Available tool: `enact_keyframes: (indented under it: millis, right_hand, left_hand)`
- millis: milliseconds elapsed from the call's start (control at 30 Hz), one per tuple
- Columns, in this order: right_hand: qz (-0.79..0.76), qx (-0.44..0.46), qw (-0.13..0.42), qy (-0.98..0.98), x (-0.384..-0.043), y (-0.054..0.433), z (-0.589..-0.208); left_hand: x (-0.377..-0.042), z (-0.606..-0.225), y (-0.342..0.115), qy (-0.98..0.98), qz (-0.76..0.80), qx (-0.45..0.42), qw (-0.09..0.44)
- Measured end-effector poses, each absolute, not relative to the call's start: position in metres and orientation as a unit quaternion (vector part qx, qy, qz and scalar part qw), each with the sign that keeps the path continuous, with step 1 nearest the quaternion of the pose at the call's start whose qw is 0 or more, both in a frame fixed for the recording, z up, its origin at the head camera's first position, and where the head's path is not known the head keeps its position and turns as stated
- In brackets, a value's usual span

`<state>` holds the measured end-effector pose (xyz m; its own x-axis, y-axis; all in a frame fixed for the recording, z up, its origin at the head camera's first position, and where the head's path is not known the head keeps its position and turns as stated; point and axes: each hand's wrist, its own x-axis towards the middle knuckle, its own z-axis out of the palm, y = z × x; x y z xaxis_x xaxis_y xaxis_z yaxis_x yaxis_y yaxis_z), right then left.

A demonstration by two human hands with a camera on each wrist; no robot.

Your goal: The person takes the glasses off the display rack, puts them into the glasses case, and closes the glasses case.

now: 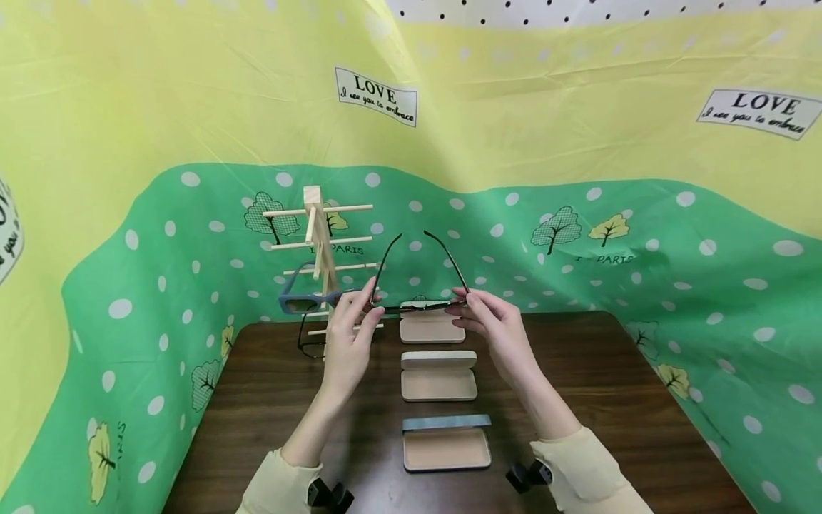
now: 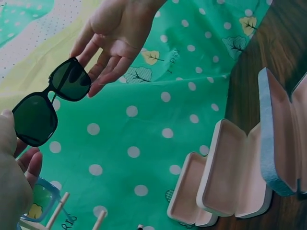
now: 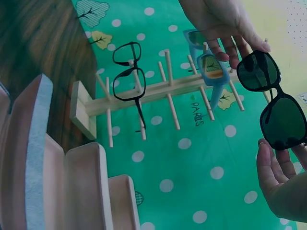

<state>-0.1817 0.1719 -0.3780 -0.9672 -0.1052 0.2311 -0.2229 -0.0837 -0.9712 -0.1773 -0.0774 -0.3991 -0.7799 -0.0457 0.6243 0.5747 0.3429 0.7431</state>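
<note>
A pair of black sunglasses (image 2: 36,120) with dark lenses is held up above the back of the table, both temples unfolded and pointing away from me. My left hand (image 1: 347,346) pinches the left end of the frame near the hinge. At the opposite end, my right hand (image 1: 501,328) pinches the frame between thumb and fingers. Just behind my left hand rises a wooden rack (image 1: 312,195) with crosswise pegs. Blue-framed sunglasses (image 1: 297,305) hang on it, and lower down sit black-framed glasses (image 3: 129,72), partly hidden by my hand in the head view.
Three glasses cases lie open in a column on the dark wooden table (image 1: 578,371): a pale one (image 1: 433,331) at the back, another pale one (image 1: 439,385) in the middle and a blue one (image 1: 446,451) in front. A patterned green and yellow cloth (image 1: 475,243) encloses the table.
</note>
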Motion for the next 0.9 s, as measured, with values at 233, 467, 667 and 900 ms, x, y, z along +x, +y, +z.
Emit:
enact_keyframes:
  millis: [233, 467, 667, 900]
  right_hand:
    - [0.712, 0.115, 0.041, -0.691, -0.179, 0.177, -0.391]
    - [0.710, 0.109, 0.042, -0.694, -0.177, 0.183, -0.403]
    - [0.712, 0.107, 0.046, -0.693, -0.178, 0.187, -0.413]
    - [0.697, 0.105, 0.060, -0.706, -0.180, 0.188, -0.420]
  left_hand:
    - [-0.178, -0.413, -0.074, -0.764, -0.534, -0.182, 0.314]
    - [-0.176, -0.422, -0.069, -0.769, -0.545, -0.170, 0.288]
    - [-0.177, -0.426, -0.067, -0.771, -0.552, -0.162, 0.274]
    - [-0.176, -0.434, -0.067, -0.777, -0.560, -0.142, 0.253]
